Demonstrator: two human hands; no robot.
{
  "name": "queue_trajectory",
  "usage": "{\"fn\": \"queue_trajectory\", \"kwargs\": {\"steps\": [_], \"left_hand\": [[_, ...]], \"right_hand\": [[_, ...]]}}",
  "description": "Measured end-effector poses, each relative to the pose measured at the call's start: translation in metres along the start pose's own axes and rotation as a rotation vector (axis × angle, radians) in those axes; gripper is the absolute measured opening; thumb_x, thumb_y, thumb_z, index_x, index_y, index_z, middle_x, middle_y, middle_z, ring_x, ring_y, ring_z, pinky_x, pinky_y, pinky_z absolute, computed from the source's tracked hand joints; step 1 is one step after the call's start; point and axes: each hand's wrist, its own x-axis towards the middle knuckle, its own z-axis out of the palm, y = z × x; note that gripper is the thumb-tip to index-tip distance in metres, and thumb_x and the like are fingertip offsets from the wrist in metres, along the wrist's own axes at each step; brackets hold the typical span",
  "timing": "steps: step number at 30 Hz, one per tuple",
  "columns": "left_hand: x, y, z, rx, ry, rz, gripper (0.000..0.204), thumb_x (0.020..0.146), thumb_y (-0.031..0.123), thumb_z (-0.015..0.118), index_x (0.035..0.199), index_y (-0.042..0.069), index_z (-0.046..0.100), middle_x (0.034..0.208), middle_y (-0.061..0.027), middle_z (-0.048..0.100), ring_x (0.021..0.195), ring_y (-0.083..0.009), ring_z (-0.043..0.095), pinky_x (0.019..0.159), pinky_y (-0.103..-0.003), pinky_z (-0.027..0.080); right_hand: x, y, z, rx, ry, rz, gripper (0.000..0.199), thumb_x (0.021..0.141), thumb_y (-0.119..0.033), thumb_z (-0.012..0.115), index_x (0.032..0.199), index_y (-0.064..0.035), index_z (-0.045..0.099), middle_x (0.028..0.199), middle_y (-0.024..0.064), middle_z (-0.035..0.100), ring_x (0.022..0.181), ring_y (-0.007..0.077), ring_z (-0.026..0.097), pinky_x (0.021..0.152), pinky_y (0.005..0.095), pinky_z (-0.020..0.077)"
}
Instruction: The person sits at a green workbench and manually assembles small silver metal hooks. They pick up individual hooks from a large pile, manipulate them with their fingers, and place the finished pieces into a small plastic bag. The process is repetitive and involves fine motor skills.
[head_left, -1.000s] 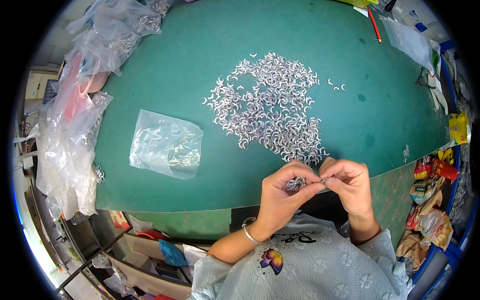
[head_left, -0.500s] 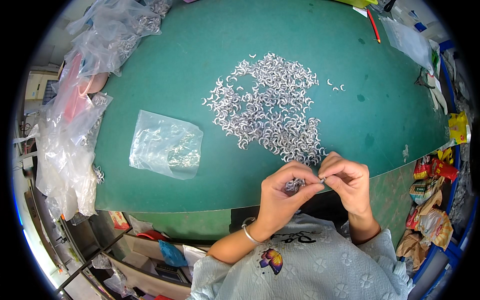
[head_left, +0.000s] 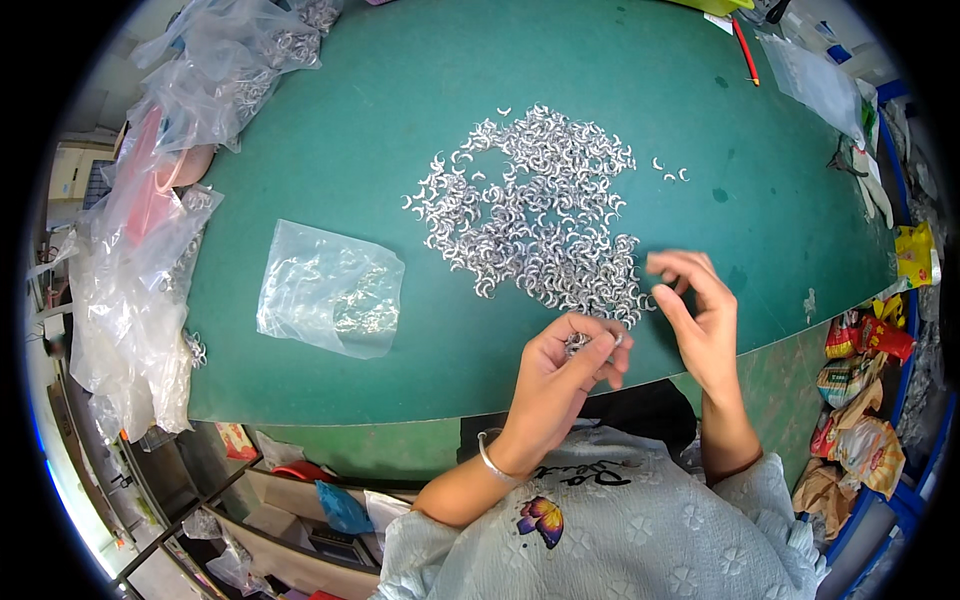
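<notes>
A broad pile of small silvery crescent-shaped pieces [head_left: 545, 225] lies in the middle of the green tabletop [head_left: 370, 120]. Just below its near edge, my left hand [head_left: 560, 370] is closed around several of these crescents [head_left: 578, 343], which glint between thumb and curled fingers. To the right of the pile's near corner, my right hand [head_left: 702, 320] is raised with thumb and fingers apart and nothing visible in it. A flat clear plastic bag [head_left: 330, 285] rests on the table to the left of the pile.
Clear bags of crescents [head_left: 250, 75] and a pink container [head_left: 185, 165] line the left edge. A few loose crescents [head_left: 670, 172] lie right of the pile. A red pencil [head_left: 746, 52] and a plastic sheet [head_left: 815, 85] are far right. Snack packets [head_left: 865, 440] sit beyond the right edge.
My hands were pinched together over a small piece and have parted. The right hand has moved up and opened; the left has shifted slightly up, still holding crescents.
</notes>
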Motion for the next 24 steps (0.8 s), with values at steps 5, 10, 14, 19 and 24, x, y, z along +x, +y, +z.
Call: {"fn": "queue_trajectory", "kwargs": {"steps": [5, 10, 14, 19, 24], "left_hand": [[0.001, -0.002, 0.000, 0.011, 0.022, 0.043, 0.005, 0.086, 0.004, 0.050, 0.089, 0.001, 0.052, 0.091, -0.0133, 0.056, 0.074, -0.0157, 0.053, 0.066, -0.029, 0.045], [-0.001, -0.002, 0.000, 0.140, 0.009, 0.064, 0.014, 0.084, 0.000, 0.048, 0.096, -0.003, 0.053, 0.091, -0.0124, 0.056, 0.075, -0.0157, 0.053, 0.067, -0.029, 0.046], [-0.001, -0.002, 0.001, 0.128, 0.027, 0.100, 0.015, 0.086, 0.004, 0.047, 0.098, -0.003, 0.054, 0.084, -0.0090, 0.055, 0.072, -0.0144, 0.052, 0.065, -0.028, 0.045], [-0.001, -0.003, -0.003, 0.073, 0.044, 0.022, 0.017, 0.090, 0.012, 0.048, 0.094, -0.003, 0.055, 0.072, -0.0040, 0.050, 0.065, -0.0118, 0.048, 0.057, -0.025, 0.041], [0.000, -0.005, -0.003, 0.110, 0.075, -0.001, 0.019, 0.090, 0.014, 0.049, 0.093, -0.003, 0.057, 0.068, -0.0026, 0.049, 0.061, -0.0108, 0.046, 0.054, -0.024, 0.040]], "right_hand": [[0.014, 0.004, 0.007, -0.523, -0.145, -0.258, 0.049, 0.065, -0.005, 0.069, 0.111, -0.0037, 0.054, 0.110, 0.0096, 0.052, 0.097, 0.0265, 0.046, 0.078, 0.0344, 0.0387], [0.008, 0.014, 0.010, -0.439, -0.143, -0.316, 0.027, 0.064, -0.001, 0.068, 0.090, -0.0020, 0.060, 0.095, 0.0072, 0.057, 0.083, 0.0243, 0.051, 0.071, 0.0337, 0.0395], [0.007, 0.017, 0.004, -0.369, -0.067, -0.298, 0.016, 0.066, 0.005, 0.066, 0.080, 0.0003, 0.061, 0.083, 0.0085, 0.059, 0.074, 0.0241, 0.054, 0.066, 0.0322, 0.0422], [0.003, 0.014, -0.002, -0.276, 0.054, -0.191, 0.014, 0.069, 0.009, 0.062, 0.081, 0.0023, 0.061, 0.080, 0.0109, 0.060, 0.067, 0.0207, 0.056, 0.061, 0.0274, 0.0456], [0.002, 0.015, -0.007, -0.287, 0.123, -0.181, 0.014, 0.071, 0.010, 0.061, 0.083, 0.0031, 0.061, 0.081, 0.0103, 0.061, 0.065, 0.0149, 0.055, 0.060, 0.0245, 0.0452]]}}
